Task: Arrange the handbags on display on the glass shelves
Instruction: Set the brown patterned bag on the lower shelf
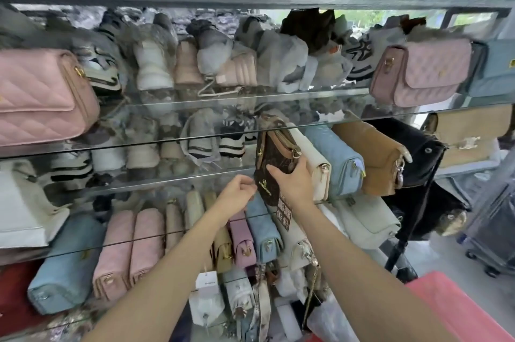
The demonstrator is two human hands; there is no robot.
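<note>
Right hand: the right hand [292,182] grips the dark brown patterned handbag with a tan zipped top [274,157], thumb across its near face and fingers wrapped round its right side
Left hand: the left hand [237,195] sits just left of the bag's lower edge with fingers curled in; whether it pinches anything I cannot tell
Brown bag: stands on end at the front of the middle glass shelf [167,182], leftmost in a row, touching the cream leather handbag [315,163]
Row to the right: light blue quilted handbag [338,160], then tan leather handbag [373,157], then black handbag [423,154]
Shelf below: pink quilted handbags [131,249] and a blue quilted handbag [262,227] stand side by side
Upper shelf: large pink quilted handbag [39,99] at far left, mauve quilted flap handbag [423,71] at right
</note>
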